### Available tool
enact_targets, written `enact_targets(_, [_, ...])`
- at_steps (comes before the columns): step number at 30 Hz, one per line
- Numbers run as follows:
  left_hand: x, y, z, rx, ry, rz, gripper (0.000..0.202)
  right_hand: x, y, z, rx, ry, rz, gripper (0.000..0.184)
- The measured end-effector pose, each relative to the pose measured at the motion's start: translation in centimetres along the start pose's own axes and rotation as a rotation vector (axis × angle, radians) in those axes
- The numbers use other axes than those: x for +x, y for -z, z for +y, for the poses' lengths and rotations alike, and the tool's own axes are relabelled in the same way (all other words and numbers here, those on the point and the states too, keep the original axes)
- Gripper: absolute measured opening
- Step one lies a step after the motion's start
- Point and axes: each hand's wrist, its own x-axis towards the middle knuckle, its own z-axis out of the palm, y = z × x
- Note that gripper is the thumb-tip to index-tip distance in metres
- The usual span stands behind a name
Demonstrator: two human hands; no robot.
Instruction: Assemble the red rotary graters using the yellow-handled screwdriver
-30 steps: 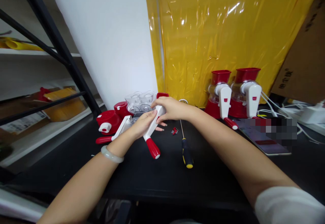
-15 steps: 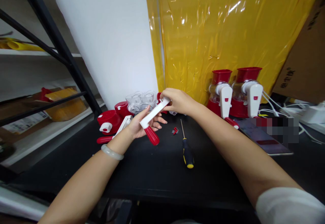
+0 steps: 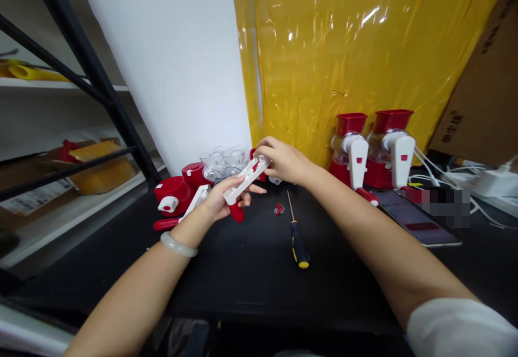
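Observation:
A white crank handle (image 3: 245,183) with a red grip lies between my two hands, its hollow side partly turned to me. My left hand (image 3: 220,198) holds it from below near the red grip, the fingers reaching out beneath it. At the far end, my right hand (image 3: 283,160) pinches the white arm between thumb and fingers. On the black table (image 3: 251,276), a small heap of red pieces and screws (image 3: 279,209) lies just past my left fingertips. Beside the heap rests a screwdriver (image 3: 299,244) with a black and yellow handle, its shaft pointing away from me.
Red bases (image 3: 174,194), another crank handle (image 3: 196,206) and clear plastic housings (image 3: 224,157) stand behind my left hand. Two assembled red-and-white rotary graters (image 3: 399,146) are at the right, by a phone (image 3: 416,219) and white cables. A black-framed shelf (image 3: 121,125) borders the left.
The crank handle has been rolled over, so its hollow underside now shows and the red grip points more straight down. Both hands keep hold of it in nearly the same place.

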Motion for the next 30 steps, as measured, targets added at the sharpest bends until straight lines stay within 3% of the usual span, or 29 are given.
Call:
enact_targets(3, [0.2, -0.3, 0.0, 0.134, -0.045, 0.039, 0.035, -0.2, 0.9, 0.0, -0.011, -0.080, 0.033, 0.050])
enact_targets(6, [0.5, -0.3, -0.4, 0.334, -0.045, 0.053, 0.032, -1.7, 0.8, -0.4, -0.073, -0.234, 0.000, 0.039])
enact_targets(9, [0.3, -0.3, -0.9, 0.644, -0.036, 0.051, 0.030, -4.4, -0.8, -1.0, -0.135, -0.305, -0.229, 0.023])
enact_targets(11, [-0.1, -0.4, -1.0, 0.960, -0.090, 0.075, 0.026, -6.2, -2.3, -1.3, -0.116, -0.346, -0.387, 0.020])
enact_targets(15, [-0.8, -0.9, -1.0, 1.475, -0.170, 0.089, 0.022, -7.9, -4.4, -1.6, -0.139, -0.401, -0.454, 0.010])
enact_targets(22, [-0.6, -1.6, -1.6, 1.607, -0.137, 0.030, 0.029, -8.3, -5.1, -1.7, -0.179, -0.465, -0.443, 0.010])
enact_targets(30, [-0.6, -2.3, -2.0, 1.583, -0.089, 0.007, 0.026, -9.0, -5.7, -1.8, -0.200, -0.457, -0.387, 0.015])
